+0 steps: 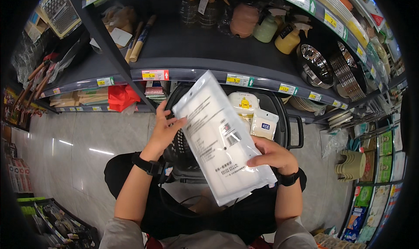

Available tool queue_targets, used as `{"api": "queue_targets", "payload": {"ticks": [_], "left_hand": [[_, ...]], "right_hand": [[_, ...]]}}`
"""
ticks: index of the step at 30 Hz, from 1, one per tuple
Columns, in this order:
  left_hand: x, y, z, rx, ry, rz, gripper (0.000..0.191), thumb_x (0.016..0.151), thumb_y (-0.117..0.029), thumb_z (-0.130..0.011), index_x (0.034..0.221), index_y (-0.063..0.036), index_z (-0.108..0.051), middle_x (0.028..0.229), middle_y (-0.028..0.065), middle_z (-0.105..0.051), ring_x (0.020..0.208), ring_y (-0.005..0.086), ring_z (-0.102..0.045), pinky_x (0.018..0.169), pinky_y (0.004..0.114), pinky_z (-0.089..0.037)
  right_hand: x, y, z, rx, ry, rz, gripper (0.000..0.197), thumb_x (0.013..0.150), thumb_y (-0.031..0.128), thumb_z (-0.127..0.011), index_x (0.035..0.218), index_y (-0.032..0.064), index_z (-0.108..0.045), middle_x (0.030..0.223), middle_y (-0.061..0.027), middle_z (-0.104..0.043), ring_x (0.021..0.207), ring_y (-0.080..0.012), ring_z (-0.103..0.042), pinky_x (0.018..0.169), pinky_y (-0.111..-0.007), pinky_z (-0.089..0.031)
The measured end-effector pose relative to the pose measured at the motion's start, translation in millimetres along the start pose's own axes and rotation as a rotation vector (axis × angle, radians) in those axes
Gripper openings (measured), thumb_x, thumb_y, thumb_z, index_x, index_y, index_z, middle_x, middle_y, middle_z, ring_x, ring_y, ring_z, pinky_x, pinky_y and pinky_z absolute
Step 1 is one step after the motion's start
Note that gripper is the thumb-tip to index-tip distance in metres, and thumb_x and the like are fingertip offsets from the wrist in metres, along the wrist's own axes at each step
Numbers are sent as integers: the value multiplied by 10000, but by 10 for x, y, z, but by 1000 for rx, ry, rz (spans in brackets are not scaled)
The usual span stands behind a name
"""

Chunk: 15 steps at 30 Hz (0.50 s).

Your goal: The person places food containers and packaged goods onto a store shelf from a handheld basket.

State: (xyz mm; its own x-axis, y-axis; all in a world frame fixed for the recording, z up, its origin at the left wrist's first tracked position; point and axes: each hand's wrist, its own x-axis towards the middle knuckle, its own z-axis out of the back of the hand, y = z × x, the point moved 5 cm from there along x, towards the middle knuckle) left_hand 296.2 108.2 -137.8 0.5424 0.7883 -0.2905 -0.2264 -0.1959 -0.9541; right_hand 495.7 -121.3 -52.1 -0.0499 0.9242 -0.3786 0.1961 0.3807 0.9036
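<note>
A long white plastic package with printed writing lies tilted between my two hands, above a black shopping basket. My left hand pinches its upper left edge, thumb on the face. At the lower right edge, my right hand grips it with the thumb on top. Inside the basket are a white box with a yellow duck picture and a small white packet with a blue label. The package hides part of the basket and whatever lies beneath it.
Ahead stands a dark store shelf with spray bottles, rolling pins and stainless steel bowls. A red cloth-like item hangs at its lower left. Stacked beige-green containers jut from the right-hand shelving; a display rack stands lower left.
</note>
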Motion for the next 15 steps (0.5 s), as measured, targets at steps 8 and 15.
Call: {"api": "queue_targets", "payload": {"ticks": [8,15], "left_hand": [[-142,123,-30,49,320,89,521,973,-290,-662,1414,-85,-473,1288,99,-535,1185,203,-516,984,337,-445],[-205,-15,-131,-58,373,213,509,1006,-402,-583,1434,-159,-453,1284,53,-517,1211,179,-495,934,415,-474]], "right_hand": [[524,-242,-400,605,239,117,686,1003,265,-596,1565,119,-229,1530,-138,-344,1305,-263,-513,1053,-411,-438],[703,-513,-621,119,237,51,920,955,224,-674,1610,244,-28,1632,-200,-119,1409,-340,-406,1059,-420,-443]]}}
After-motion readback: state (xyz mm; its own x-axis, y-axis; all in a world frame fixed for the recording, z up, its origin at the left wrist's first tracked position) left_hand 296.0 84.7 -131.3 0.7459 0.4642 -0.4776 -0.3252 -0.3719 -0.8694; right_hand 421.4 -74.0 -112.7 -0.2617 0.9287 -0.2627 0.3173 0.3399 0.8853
